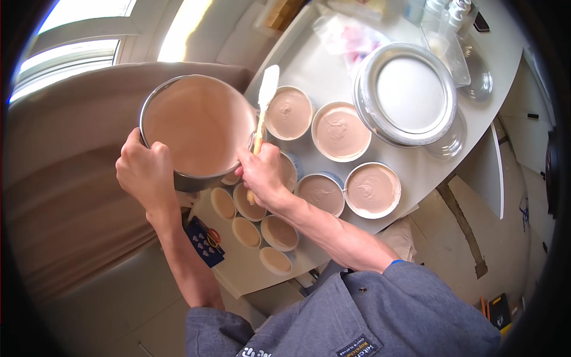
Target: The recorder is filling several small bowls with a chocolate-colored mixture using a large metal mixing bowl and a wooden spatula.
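Observation:
A large metal bowl (195, 182) of light brown, creamy mixture (193, 128) is held up over the table's left side, slightly tilted. My left hand (146, 169) is closed on its left rim. Closed around the wooden handle of a white-bladed spatula (269, 86) is my right hand (264, 172), its fingers also against the bowl's right rim. The blade points up and away, beside a filled round tub (289, 113). More tubs of the same mixture stand to the right, including a far tub (341, 132) and a near tub (373, 190). The bowl and right hand partly hide others.
Several smaller filled cups (246, 232) stand nearer me. Scissors (213, 238) lie by a dark blue packet (202, 244) at the table's left edge. Farther right are a stack of round silver trays (410, 95), clear lids (447, 138) and bottles (453, 15). A curtain (77, 178) hangs left.

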The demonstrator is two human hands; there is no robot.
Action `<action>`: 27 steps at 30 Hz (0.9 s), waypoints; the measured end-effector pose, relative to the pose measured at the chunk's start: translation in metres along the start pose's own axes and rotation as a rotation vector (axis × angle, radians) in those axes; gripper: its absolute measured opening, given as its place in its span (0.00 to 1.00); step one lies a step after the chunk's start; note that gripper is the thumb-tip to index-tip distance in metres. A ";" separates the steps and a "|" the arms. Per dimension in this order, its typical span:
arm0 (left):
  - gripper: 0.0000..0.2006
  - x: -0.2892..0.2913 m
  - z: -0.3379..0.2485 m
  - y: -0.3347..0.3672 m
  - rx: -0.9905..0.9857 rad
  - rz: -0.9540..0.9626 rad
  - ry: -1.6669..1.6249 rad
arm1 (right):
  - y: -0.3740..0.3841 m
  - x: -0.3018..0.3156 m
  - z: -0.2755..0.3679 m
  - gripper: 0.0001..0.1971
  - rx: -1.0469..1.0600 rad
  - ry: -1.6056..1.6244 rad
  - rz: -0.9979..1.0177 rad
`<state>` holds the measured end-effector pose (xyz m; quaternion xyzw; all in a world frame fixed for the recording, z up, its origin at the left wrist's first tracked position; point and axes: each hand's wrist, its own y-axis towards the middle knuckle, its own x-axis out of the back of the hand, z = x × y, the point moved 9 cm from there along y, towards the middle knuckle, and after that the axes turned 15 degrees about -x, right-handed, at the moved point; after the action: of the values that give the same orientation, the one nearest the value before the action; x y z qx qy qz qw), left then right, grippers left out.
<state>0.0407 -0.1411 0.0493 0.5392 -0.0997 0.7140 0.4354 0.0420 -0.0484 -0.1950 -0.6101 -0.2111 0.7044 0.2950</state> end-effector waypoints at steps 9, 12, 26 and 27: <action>0.11 -0.055 0.022 -0.014 0.041 0.018 -0.224 | 0.018 0.025 0.002 0.06 0.141 -0.136 -0.095; 0.16 -0.049 0.026 -0.024 0.079 -0.069 -0.265 | 0.011 0.028 0.013 0.10 0.185 -0.212 -0.058; 0.15 0.024 -0.008 -0.033 0.021 -0.179 -0.217 | -0.097 0.053 0.029 0.21 0.236 -0.789 0.010; 0.14 0.025 -0.017 -0.033 -0.008 -0.171 -0.219 | -0.109 0.059 0.036 0.20 0.249 -0.774 -0.019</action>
<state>0.0524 -0.0975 0.0533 0.6187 -0.1034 0.6107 0.4832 0.0190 0.0744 -0.1607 -0.2575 -0.2255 0.8994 0.2719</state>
